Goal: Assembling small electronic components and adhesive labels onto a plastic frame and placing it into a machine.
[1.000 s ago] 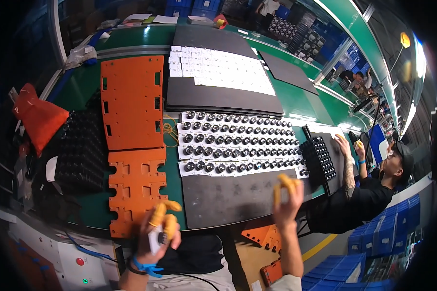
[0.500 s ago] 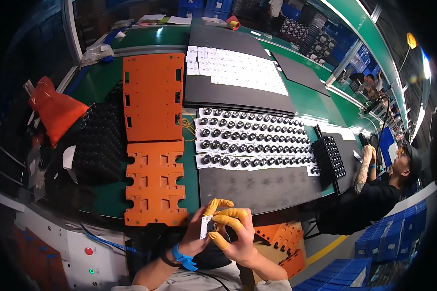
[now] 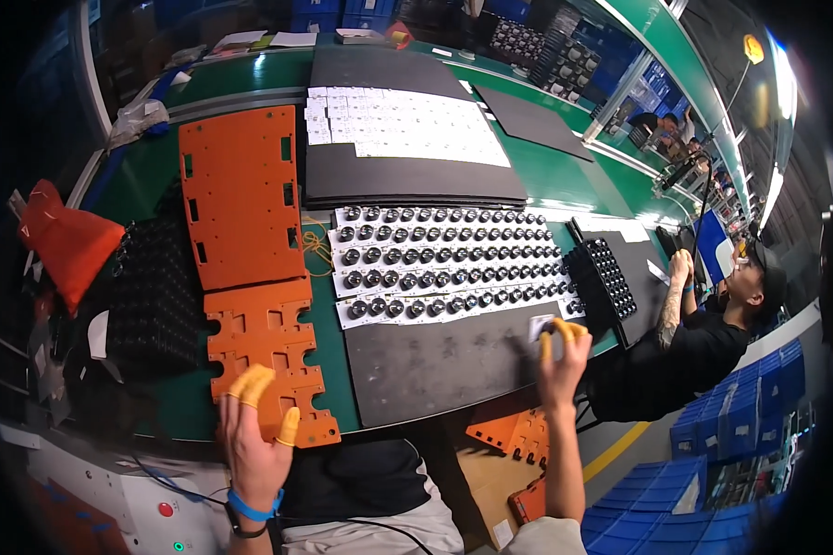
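Your left hand [image 3: 254, 442] is nearest you, open with its yellow-capped fingers [image 3: 250, 384] spread and holding nothing, just over the near end of the small orange cut-out plastic plate [image 3: 267, 347], whose long side runs from you toward 12 o'clock. Farther out, your right hand [image 3: 560, 356] pinches a small white square card [image 3: 539, 327] at the far right corner of the flat dark grey mat [image 3: 435, 356]. The long white strips of round black parts [image 3: 444, 264] lie just past it, toward 11 o'clock from that hand, running left to right.
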Demonstrator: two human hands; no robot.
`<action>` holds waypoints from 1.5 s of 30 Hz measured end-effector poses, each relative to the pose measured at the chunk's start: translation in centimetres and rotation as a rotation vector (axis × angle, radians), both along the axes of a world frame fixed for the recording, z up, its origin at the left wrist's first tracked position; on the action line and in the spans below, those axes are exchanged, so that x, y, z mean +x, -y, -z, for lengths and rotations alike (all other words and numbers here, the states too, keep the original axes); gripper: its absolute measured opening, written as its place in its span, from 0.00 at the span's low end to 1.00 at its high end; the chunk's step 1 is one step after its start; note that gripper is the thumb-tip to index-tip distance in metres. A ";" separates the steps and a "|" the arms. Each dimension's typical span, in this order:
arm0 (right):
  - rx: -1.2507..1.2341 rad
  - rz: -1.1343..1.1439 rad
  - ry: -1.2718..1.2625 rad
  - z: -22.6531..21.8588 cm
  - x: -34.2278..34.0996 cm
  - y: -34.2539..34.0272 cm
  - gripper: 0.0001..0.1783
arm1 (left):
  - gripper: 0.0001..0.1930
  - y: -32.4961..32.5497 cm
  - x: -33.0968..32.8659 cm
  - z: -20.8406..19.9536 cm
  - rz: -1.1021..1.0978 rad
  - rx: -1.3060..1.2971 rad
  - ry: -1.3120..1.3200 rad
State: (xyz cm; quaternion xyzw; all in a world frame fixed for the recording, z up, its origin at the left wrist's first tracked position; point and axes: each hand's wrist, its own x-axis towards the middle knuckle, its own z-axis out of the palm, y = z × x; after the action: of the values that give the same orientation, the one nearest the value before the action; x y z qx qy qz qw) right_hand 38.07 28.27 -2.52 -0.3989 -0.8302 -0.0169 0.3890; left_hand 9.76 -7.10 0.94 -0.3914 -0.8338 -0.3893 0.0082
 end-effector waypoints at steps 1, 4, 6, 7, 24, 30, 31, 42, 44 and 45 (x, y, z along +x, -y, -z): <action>0.001 0.094 0.068 0.5 1.5 -2.0 0.17 | 0.30 0.2 -0.4 0.4 -0.049 -0.098 -0.074; -0.053 0.152 0.119 1.1 3.4 -5.8 0.16 | 0.40 0.9 -1.0 2.7 -0.120 -0.307 -0.089; -0.115 0.125 0.139 1.7 3.8 -7.7 0.15 | 0.42 1.0 -1.1 3.1 -0.137 -0.413 -0.177; -0.115 0.124 0.140 2.0 3.9 -8.3 0.15 | 0.42 1.0 -1.1 3.2 -0.140 -0.419 -0.173; -0.072 0.087 0.241 1.8 3.5 -10.6 0.16 | 0.40 0.8 -1.0 3.1 -0.147 -0.415 -0.159; -0.102 0.085 0.222 1.6 3.4 -10.4 0.17 | 0.39 0.9 -0.9 2.9 -0.147 -0.407 -0.150; -0.102 0.083 0.223 1.6 3.4 -10.5 0.17 | 0.39 0.9 -0.9 3.0 -0.151 -0.408 -0.151; -0.077 0.098 0.255 1.8 3.3 -10.9 0.17 | 0.39 0.9 -0.8 2.7 -0.152 -0.397 -0.146; -0.052 0.104 0.255 2.0 3.3 -10.9 0.19 | 0.39 0.9 -0.8 2.6 -0.150 -0.404 -0.134; -0.028 0.112 0.256 2.1 3.3 -10.8 0.20 | 0.39 0.9 -0.8 2.6 -0.154 -0.404 -0.132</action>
State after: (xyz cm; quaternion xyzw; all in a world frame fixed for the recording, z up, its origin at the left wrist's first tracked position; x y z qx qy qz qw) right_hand 41.35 39.10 -4.59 -0.4444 -0.8497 -0.0776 0.2730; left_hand 8.95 -7.96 -1.70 -0.3449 -0.9199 -0.1862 0.0142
